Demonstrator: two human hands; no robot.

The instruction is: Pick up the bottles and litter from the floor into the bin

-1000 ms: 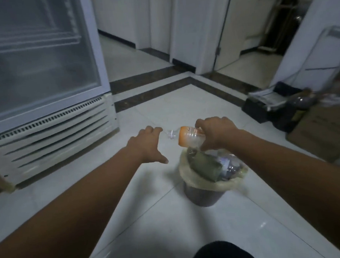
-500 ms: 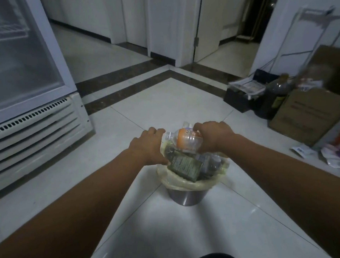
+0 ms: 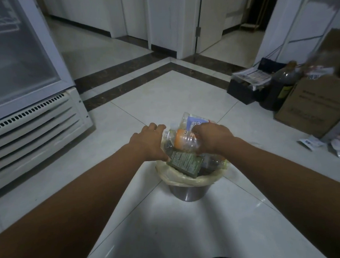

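At the far left stood a glass-door fridge (image 3: 15, 65), its white vented base against the floor (image 3: 147, 102) of pale tiles crossed by a dark stone border.

Near the middle of the floor sat the bin (image 3: 186, 192), a metal pail lined with a pale bag (image 3: 180, 178) folded over its rim and heaped above that rim with litter. The left hand (image 3: 149, 143) rested palm down at the bin's left edge, fingers spread loosely and apart, its thumb tip touching a dark green packet (image 3: 184, 164) that lay tilted across the near side of the heap; it gripped nothing that could be seen. Just right of it, an orange-labelled bottle (image 3: 186, 140) lay on its side on top of the litter, neck pointing left toward the left hand. The right hand (image 3: 213, 139) was closed over the bottle's right end, fingers curled down around it. Behind the bottle, at the far side of the heap, a clear bottle with a blue label (image 3: 193, 122) stuck up above the rim.

Toward the right wall, well apart from the bin, a dark box (image 3: 241, 92) held a stack of papers (image 3: 251, 75). Beside it stood a dark bottle (image 3: 280, 84), upright, and next to that a cardboard box (image 3: 312, 104). At the right edge of the floor, white wrappers (image 3: 311, 142) and other scraps, partly cut off by the frame, lay loose on the tiles.
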